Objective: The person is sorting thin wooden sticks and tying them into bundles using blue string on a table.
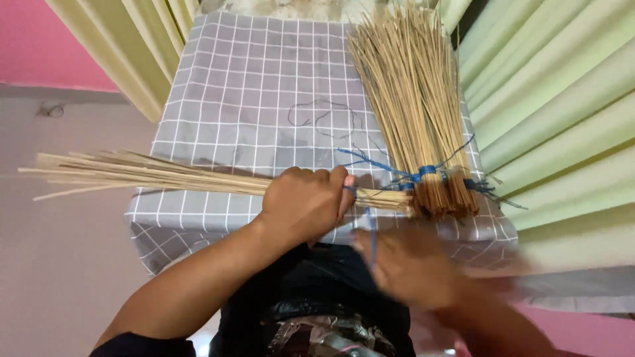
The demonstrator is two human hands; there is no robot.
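Note:
My left hand (305, 201) is closed around a bundle of thin pale sticks (132, 172) that lies sideways, its long ends fanning out to the left past the table edge. Blue string (370, 228) runs from the bundle's bound end near my thumb down to my right hand (407, 268), which is blurred with motion below the table edge and seems to pinch the string. A second, larger tied stick bundle (413, 106) lies on the table at the right, bound with blue string near its cut ends.
The table is covered by a grey cloth with a white grid (264, 86); a thin dark thread loops on it mid-table. Pale green curtains (555, 99) hang at the right and back left. A pink wall (40, 39) shows at far left.

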